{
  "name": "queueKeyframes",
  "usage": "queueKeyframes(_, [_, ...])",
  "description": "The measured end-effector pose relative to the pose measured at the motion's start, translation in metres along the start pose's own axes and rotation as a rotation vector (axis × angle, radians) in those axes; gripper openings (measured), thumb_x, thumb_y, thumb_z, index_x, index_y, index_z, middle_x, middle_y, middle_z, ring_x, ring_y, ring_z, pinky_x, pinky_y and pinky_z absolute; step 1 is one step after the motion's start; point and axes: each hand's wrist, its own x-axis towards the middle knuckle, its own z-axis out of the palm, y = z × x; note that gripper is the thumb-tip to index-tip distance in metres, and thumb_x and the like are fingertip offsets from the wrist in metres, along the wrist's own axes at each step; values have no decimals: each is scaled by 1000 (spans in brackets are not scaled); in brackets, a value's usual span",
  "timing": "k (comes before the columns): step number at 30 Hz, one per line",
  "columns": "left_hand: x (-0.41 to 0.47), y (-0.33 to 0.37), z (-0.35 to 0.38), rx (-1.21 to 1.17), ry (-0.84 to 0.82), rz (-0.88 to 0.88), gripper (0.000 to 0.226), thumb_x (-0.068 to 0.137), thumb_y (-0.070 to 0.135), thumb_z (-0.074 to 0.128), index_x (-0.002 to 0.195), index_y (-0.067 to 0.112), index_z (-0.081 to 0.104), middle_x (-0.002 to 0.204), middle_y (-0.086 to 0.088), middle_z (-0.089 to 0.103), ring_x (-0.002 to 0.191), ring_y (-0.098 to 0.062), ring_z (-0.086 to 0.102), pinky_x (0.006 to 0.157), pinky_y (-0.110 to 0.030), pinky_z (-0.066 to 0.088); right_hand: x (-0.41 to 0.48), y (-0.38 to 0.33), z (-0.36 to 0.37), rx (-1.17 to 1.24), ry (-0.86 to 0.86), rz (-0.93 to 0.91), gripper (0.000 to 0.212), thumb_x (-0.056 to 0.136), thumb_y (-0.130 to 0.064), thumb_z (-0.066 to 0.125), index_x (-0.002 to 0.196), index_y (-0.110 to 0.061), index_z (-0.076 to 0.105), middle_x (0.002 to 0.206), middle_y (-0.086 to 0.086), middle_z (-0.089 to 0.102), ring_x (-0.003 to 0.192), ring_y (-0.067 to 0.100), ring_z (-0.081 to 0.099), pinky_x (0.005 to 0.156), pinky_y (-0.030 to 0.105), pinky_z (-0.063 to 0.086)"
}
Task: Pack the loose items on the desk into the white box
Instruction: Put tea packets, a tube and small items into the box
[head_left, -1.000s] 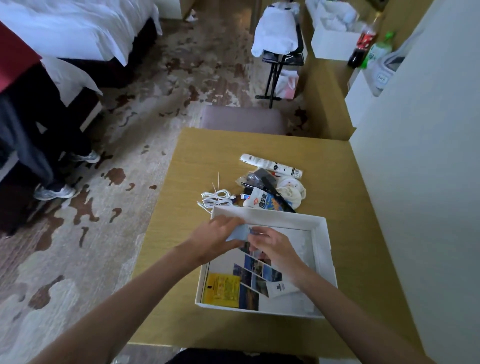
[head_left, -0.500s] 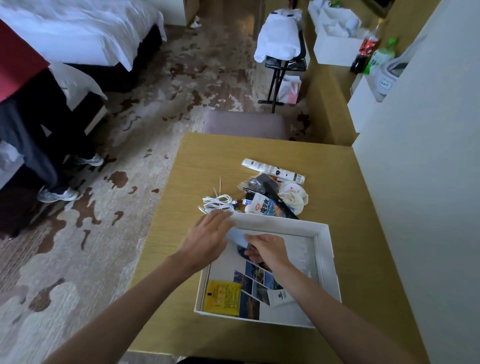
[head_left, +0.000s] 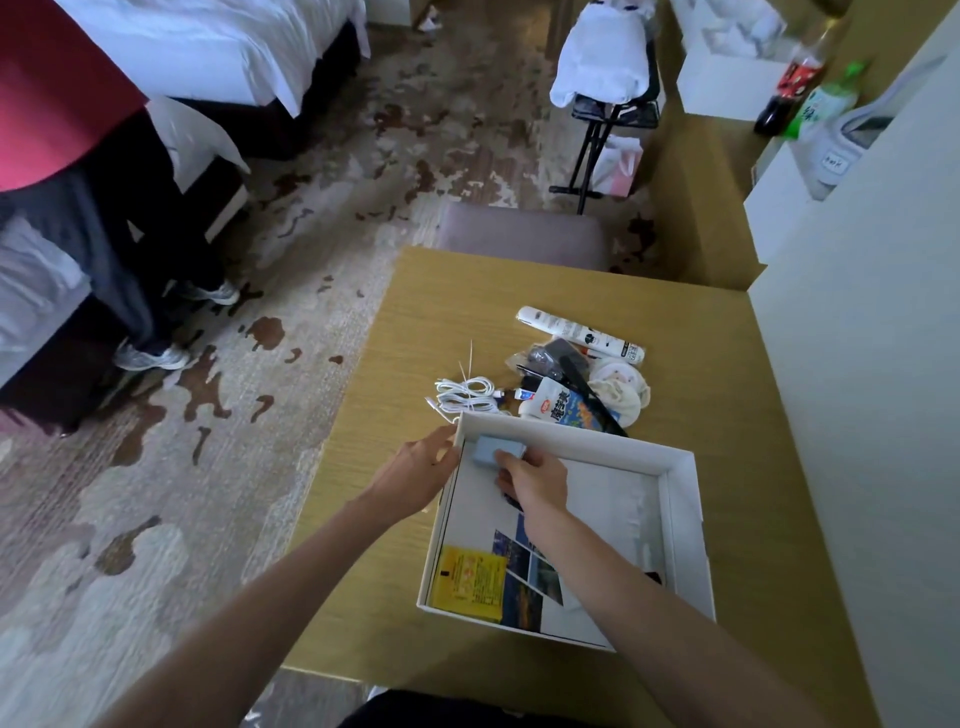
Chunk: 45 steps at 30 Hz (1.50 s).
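The white box (head_left: 680, 499) lies open on the wooden desk (head_left: 447, 291). Inside it my right hand (head_left: 535, 480) holds a small light-blue block (head_left: 491, 449) against the far left corner. My left hand (head_left: 415, 470) rests at the box's left wall, fingers relaxed. A yellow packet (head_left: 470, 584) and a photo leaflet (head_left: 527, 577) lie on the box floor. Beyond the box sit a coiled white cable (head_left: 465, 392), a blue-and-white snack packet (head_left: 563, 410), a white tube (head_left: 579, 332), a black bagged item (head_left: 553, 358) and a round cream pouch (head_left: 621, 389).
A padded stool (head_left: 524, 239) stands at the desk's far edge and a white wall (head_left: 857, 364) bounds the right. A person in dark trousers (head_left: 119, 249) stands on the left by a bed (head_left: 208, 62). Bottles (head_left: 800, 78) stand on a far counter.
My right hand has carried the light-blue block to the box's far left corner. My left hand has let go of it and moved out to the box's left wall.
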Motion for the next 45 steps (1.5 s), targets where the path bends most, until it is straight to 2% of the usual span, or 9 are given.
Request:
queueKeyframes(4, [-2, 1, -1, -49, -28, -8, 41, 98, 31, 36, 138, 26, 38, 133, -3, 58, 70, -19, 67, 65, -43, 60, 2, 0, 15, 4, 3, 11, 16, 75, -17, 79, 76, -14, 63, 80, 10, 68, 60, 16, 65, 48, 19, 52])
queueKeyframes(10, [-1, 0, -2, -92, -44, -3, 40, 98, 30, 36, 138, 28, 38, 134, -6, 56, 61, -14, 65, 54, -37, 60, 5, 0, 21, -33, -25, 10, 41, 73, -26, 82, 108, -11, 64, 99, 10, 68, 81, 22, 68, 44, 23, 54])
queueKeyframes(15, [5, -7, -8, -197, -98, -44, 42, 97, 32, 42, 138, 26, 38, 131, -4, 55, 87, -11, 62, 53, -30, 59, -1, -10, -5, -161, 2, -79, 21, 81, -28, 69, 97, -16, 64, 83, 2, 67, 62, 11, 62, 49, 21, 48])
queueKeyframes(19, [17, -11, -9, -162, -90, -15, 32, 100, 27, 34, 126, 17, 49, 115, -9, 62, 91, -18, 63, 66, -39, 60, -10, -32, -36, -242, -17, -337, 9, 86, -26, 63, 90, -19, 67, 87, -6, 67, 80, 9, 62, 63, 16, 43])
queueKeyframes(22, [31, -11, -11, -146, 40, -3, 31, 99, 19, 32, 114, 16, 59, 110, -7, 68, 86, -32, 67, 76, -46, 56, -14, -54, -55, -286, -101, -554, 6, 88, -18, 65, 93, -17, 68, 87, -6, 68, 78, 2, 61, 67, 12, 47])
queueKeyframes(28, [73, 7, -17, -76, 156, 90, 26, 95, 13, 43, 110, 18, 64, 109, -3, 70, 93, -19, 66, 77, -29, 52, 14, -94, -71, -386, -96, -717, 7, 88, -12, 65, 94, -12, 68, 81, -10, 67, 74, -3, 61, 64, 10, 47])
queueKeyframes(34, [116, 34, -9, 44, 33, 129, 23, 96, 20, 45, 112, 19, 62, 110, -4, 69, 83, -18, 67, 72, -32, 56, 79, -98, -77, -807, -195, -543, 19, 88, -17, 66, 106, -12, 65, 99, 4, 68, 94, 18, 64, 82, 35, 53])
queueKeyframes(39, [142, 47, 4, 127, -89, 144, 23, 94, 24, 48, 112, 20, 62, 116, -1, 67, 92, -19, 65, 84, -38, 54, 117, -96, -68, -1164, -260, -546, 42, 83, -22, 73, 122, -14, 57, 116, 7, 62, 101, 22, 60, 78, 33, 50])
queueKeyframes(45, [163, 43, 12, 142, -115, 129, 20, 93, 20, 50, 107, 19, 64, 112, 0, 69, 96, -16, 64, 84, -34, 53, 141, -97, -50, -1636, -223, -733, 64, 78, -37, 74, 132, -16, 45, 127, 9, 52, 109, 27, 57, 77, 38, 50])
